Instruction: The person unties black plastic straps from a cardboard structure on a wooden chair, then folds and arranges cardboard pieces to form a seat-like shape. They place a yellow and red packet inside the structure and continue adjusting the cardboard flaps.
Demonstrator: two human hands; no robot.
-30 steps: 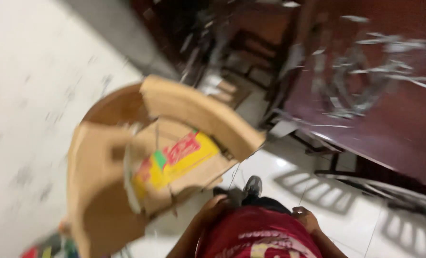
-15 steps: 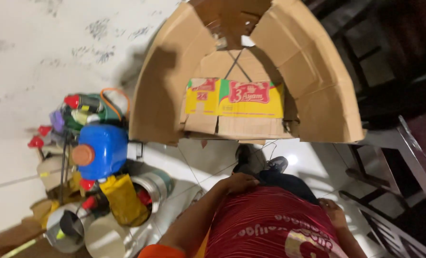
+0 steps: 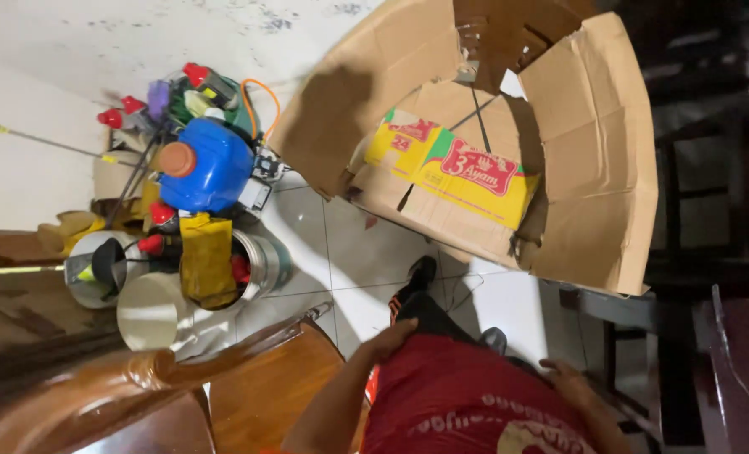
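Note:
My left hand point(image 3: 391, 338) rests against the waist of my red shirt point(image 3: 467, 395) and holds nothing. My right hand point(image 3: 566, 380) hangs at the other side of the shirt, empty too, with its fingers loosely apart. On the tiled floor in front of my dark shoe point(image 3: 416, 277) stands a large opened cardboard box point(image 3: 585, 168). Its flaps are torn and spread, and a yellow and red printed panel point(image 3: 458, 172) faces me. Neither hand touches the box.
To the left is a cluster of things: a blue plastic jug point(image 3: 210, 168) with an orange cap, several metal cans point(image 3: 147, 311), a yellow cloth point(image 3: 206, 261) and red-capped bottles. A glossy wooden chair point(image 3: 223, 387) sits at lower left. Dark furniture point(image 3: 711, 210) stands on the right.
The view has swung left and down, bringing the jug, cans and wooden chair into sight. The box now lies to the upper right. Both hands stay at my waist.

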